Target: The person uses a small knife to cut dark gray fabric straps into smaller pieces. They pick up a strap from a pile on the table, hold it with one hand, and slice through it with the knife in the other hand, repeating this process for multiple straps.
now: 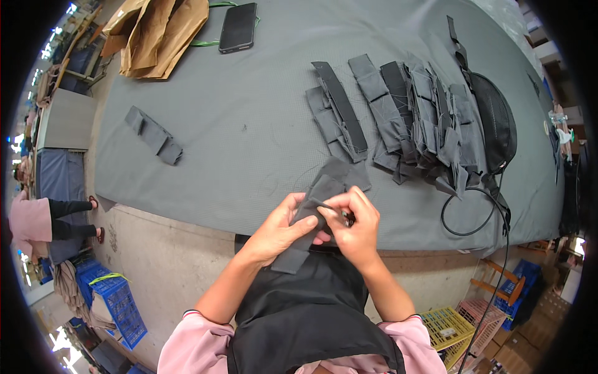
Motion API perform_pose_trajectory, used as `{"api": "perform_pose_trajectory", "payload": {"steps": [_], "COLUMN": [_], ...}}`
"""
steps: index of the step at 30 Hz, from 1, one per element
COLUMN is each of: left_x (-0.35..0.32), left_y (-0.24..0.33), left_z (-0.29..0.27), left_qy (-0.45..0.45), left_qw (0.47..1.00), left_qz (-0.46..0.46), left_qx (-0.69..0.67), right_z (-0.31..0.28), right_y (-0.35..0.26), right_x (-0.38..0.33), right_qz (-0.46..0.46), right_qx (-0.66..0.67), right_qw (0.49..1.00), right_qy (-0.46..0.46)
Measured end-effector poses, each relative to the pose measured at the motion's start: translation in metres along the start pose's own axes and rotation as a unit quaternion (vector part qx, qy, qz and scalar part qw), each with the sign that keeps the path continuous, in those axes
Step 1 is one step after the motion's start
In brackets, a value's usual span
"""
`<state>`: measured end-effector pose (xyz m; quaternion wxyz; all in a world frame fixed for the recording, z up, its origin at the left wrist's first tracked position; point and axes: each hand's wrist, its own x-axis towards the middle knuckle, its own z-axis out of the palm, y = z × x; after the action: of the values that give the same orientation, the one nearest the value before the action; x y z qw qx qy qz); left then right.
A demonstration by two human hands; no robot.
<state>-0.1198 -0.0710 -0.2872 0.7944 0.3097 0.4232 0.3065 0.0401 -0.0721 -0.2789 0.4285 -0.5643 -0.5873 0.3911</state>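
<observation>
Over the near table edge, my left hand (277,230) grips a dark grey sewn fabric strip (291,257), thumb on top and fingers behind it. My right hand (356,225) is closed at the strip's other side, pinching a small flap of it between thumb and fingertips. Something small, dark and partly shiny (346,217) shows inside the right hand; its kind is mostly hidden by the fingers. The upper end of the held strip lies towards the table. Just beyond my hands are two similar strips (336,112), with a pile of more strips (423,115) to their right.
A single strip (154,136) lies at left on the grey-covered table (249,134). Farther back are a brown paper bag (156,37) and a black phone (238,28). A black waist bag (492,121) and looped cable (443,218) lie right. Crates (445,328) stand below.
</observation>
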Motion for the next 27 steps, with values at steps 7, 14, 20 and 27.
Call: {"api": "perform_pose_trajectory", "payload": {"steps": [7,14,20,27], "left_x": [0.0,0.003,-0.001,0.005], "left_y": [-0.017,-0.031,-0.01,-0.009], "left_z": [0.008,0.0,0.003,0.002], "left_qy": [0.117,0.102,0.08,0.083], "left_qw": [0.989,0.986,0.995,0.995], "left_qz": [-0.023,0.03,-0.017,0.0], "left_qx": [0.092,0.125,0.065,0.063], "right_z": [0.019,-0.004,-0.007,0.009], "right_y": [0.021,-0.004,0.0,0.014], "right_x": [-0.017,-0.003,0.006,-0.012], "right_qz": [-0.112,-0.164,-0.03,-0.074], "right_qx": [-0.036,-0.121,-0.014,-0.033], "right_qw": [0.992,0.976,0.999,0.997], "right_qy": [0.052,-0.075,0.006,-0.002]}}
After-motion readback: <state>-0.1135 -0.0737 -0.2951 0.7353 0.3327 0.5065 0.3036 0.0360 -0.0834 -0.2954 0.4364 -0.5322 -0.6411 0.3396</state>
